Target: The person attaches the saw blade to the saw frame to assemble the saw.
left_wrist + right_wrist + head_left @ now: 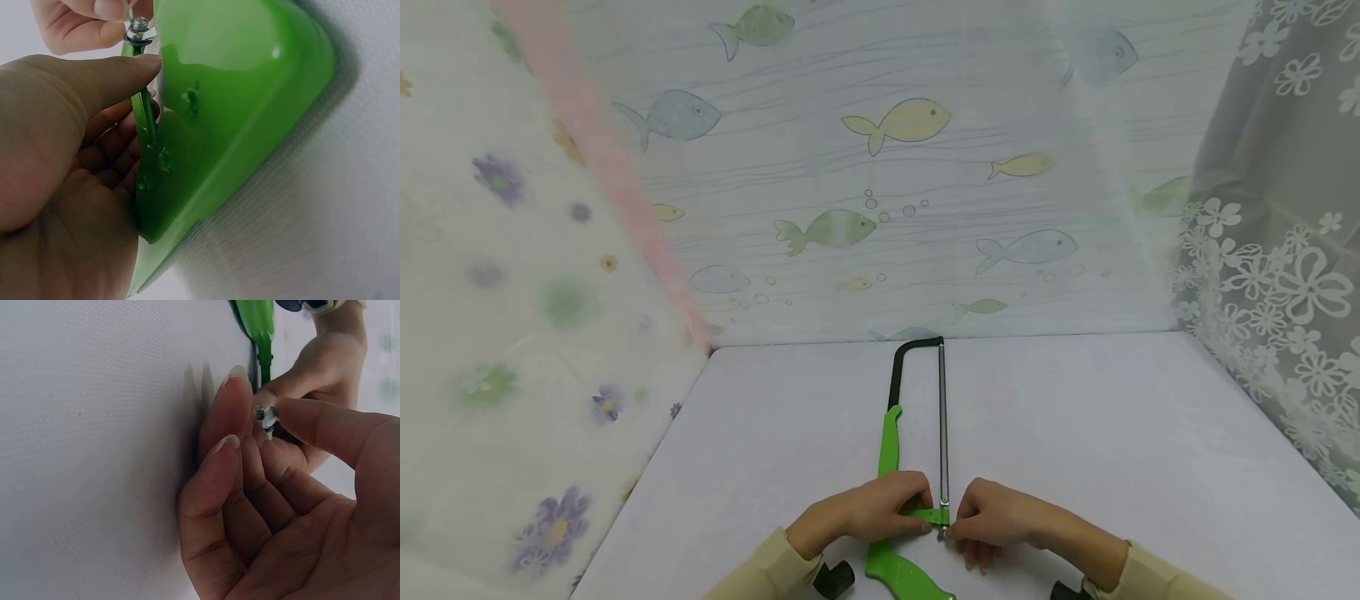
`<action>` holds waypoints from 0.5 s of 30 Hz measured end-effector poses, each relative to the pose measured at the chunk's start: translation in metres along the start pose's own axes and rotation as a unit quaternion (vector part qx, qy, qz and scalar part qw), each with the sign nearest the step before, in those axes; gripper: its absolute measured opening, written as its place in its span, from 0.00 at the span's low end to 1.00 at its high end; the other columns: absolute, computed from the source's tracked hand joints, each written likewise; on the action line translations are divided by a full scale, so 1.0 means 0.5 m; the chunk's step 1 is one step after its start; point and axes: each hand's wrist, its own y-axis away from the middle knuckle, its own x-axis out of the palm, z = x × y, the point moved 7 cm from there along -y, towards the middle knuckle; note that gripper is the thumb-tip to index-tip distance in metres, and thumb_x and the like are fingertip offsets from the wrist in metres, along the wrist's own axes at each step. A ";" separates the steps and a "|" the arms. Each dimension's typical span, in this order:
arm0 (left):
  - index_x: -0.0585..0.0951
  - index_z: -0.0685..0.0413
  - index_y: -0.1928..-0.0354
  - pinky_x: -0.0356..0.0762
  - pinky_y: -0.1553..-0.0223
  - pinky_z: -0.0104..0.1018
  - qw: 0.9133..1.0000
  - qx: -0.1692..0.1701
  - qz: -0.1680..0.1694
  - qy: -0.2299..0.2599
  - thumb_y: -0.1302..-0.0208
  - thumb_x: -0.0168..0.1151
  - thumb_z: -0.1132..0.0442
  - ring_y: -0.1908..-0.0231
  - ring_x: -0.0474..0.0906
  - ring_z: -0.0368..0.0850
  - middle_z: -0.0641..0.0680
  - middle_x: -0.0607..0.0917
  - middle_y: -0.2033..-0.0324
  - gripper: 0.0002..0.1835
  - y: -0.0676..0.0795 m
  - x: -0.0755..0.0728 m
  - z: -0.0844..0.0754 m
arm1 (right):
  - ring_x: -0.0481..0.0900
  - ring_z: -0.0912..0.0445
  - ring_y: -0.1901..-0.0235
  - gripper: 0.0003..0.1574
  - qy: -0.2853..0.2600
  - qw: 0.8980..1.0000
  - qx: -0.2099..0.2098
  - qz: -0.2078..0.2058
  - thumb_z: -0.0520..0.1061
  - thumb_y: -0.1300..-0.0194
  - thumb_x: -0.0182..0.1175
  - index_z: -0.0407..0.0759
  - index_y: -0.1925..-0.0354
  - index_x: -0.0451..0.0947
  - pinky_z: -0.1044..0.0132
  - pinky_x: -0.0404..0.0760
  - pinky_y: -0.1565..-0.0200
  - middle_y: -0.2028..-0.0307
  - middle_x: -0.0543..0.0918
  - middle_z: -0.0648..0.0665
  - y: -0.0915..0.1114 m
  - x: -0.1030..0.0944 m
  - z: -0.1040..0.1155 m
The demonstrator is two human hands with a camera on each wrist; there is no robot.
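A hacksaw [889, 442] with a green handle and black front frame lies on the white table, its blade [943, 417] pointing away from me. My left hand [883, 504] grips the green crosspiece [936, 516] at the near end of the blade, thumb on one side and fingers curled round the other. Just beyond that crosspiece, the thumb and forefinger of my right hand [1000, 512] pinch a small metal wing nut [265, 415] on a threaded bolt [140, 24]. The other right fingers curl loosely beside the tabletop.
The white tabletop [1075, 417] ends at a fish-print curtain [917, 208] behind the saw. A flower-print cloth [550, 333] hangs at the left, and a grey lace curtain [1285, 275] at the right. Black wrist devices [834, 580] sit under both forearms.
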 end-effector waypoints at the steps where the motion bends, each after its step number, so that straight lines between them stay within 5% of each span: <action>1: 0.78 0.46 0.57 0.68 0.64 0.23 1.000 0.001 -0.001 -0.002 0.27 0.65 0.58 0.66 0.66 0.30 0.37 0.75 0.65 0.05 0.000 0.000 0.000 | 0.76 0.62 0.86 0.16 -0.001 1.000 -0.002 0.001 0.40 0.32 0.64 0.35 0.77 0.84 0.72 0.68 0.82 0.83 0.83 0.46 0.000 0.000 0.000; 15: 0.78 0.46 0.57 0.68 0.64 0.23 1.000 0.002 -0.001 -0.006 0.27 0.65 0.58 0.66 0.67 0.29 0.37 0.75 0.65 0.05 0.001 -0.002 -0.003 | 0.76 0.60 0.84 0.11 -0.026 0.999 -0.020 0.014 0.35 0.35 0.65 0.31 0.74 0.83 0.72 0.71 0.80 0.82 0.80 0.47 0.003 0.004 0.006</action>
